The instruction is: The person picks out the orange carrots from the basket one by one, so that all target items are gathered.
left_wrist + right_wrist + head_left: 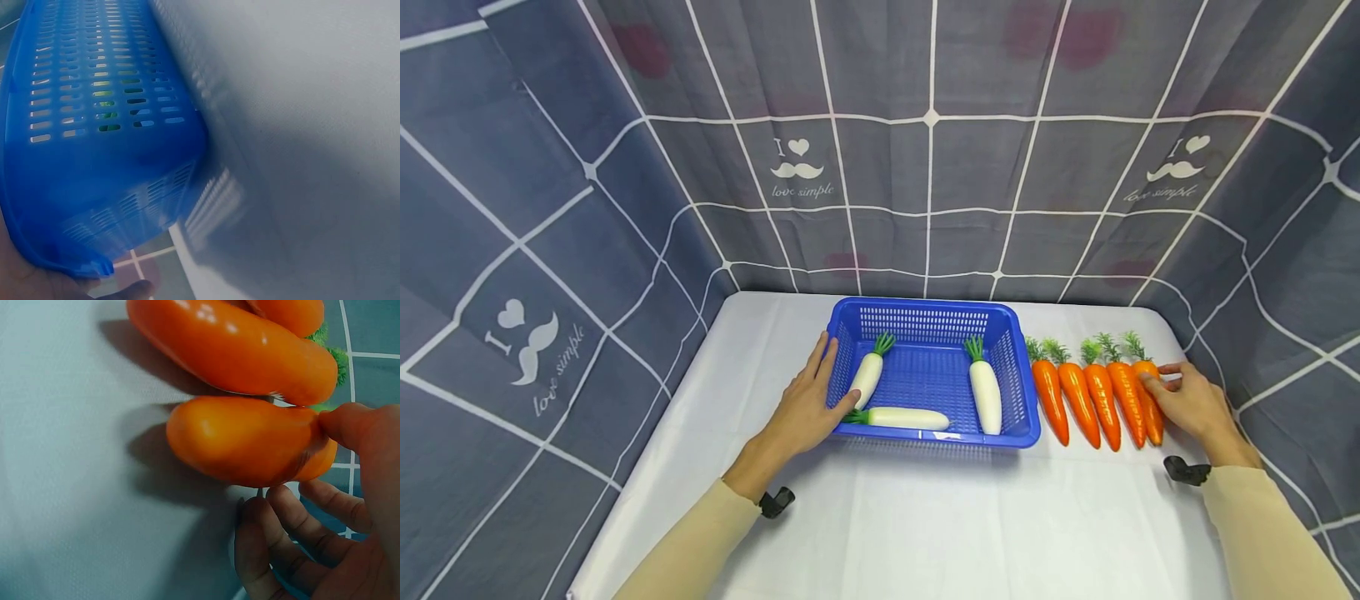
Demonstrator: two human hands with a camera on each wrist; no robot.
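Observation:
My left hand (805,404) rests at the left end of a blue plastic basket (917,375), fingers extended along the rim and thumb over the front-left corner. Three white radishes with green tops lie inside: one left (868,377), one along the front (910,418), one right (985,393). Over on the right, my right hand (1197,408) pinches the rightmost orange carrot (1152,417) near its leafy end. In the right wrist view its thumb presses that carrot (244,440) and the fingertips sit at its other side. The carrot lies on or very near the cloth.
Several more carrots (1078,400) lie side by side between the basket and my right hand, leafy tops pointing away. A white cloth (925,525) covers the table. Dark checked curtains (880,192) hang behind and at both sides.

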